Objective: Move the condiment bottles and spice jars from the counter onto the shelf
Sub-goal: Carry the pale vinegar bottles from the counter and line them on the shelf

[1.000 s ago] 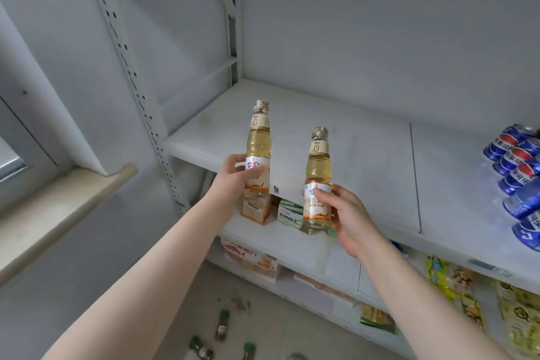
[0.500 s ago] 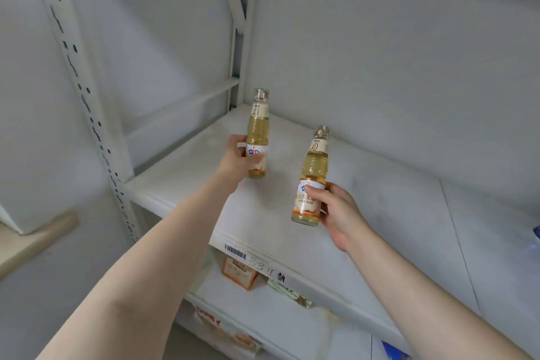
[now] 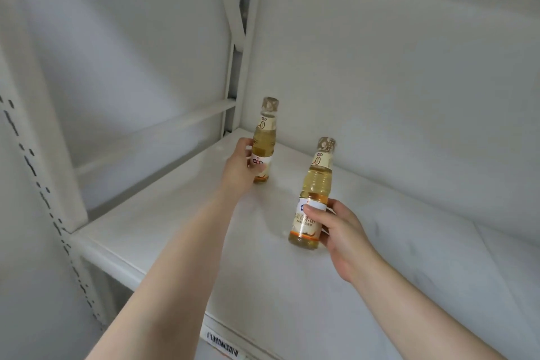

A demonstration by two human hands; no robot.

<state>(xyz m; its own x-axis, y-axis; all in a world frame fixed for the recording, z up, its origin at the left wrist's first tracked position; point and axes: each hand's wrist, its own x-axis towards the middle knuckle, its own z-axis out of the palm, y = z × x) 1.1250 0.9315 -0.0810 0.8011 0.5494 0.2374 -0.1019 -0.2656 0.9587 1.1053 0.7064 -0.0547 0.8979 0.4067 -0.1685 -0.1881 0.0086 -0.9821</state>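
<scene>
My left hand is wrapped around the lower body of the far bottle, fingers curled about its label; that bottle stands upright near the back left corner of the white shelf, and its base looks to be at the shelf surface, though my hand hides part of it; my right hand grips the near bottle around its label, thumb across the front and fingers behind; this one tilts, its cap leaning to the right and away from me, and I cannot tell whether its base touches the shelf or hangs just above it; both bottles hold pale golden liquid and carry tan caps; they sit apart from each other, the near one to the right of and closer to me than the far one; a barcode tag is stuck on the shelf's front edge below my left forearm; a perforated upright post runs along the left side.
</scene>
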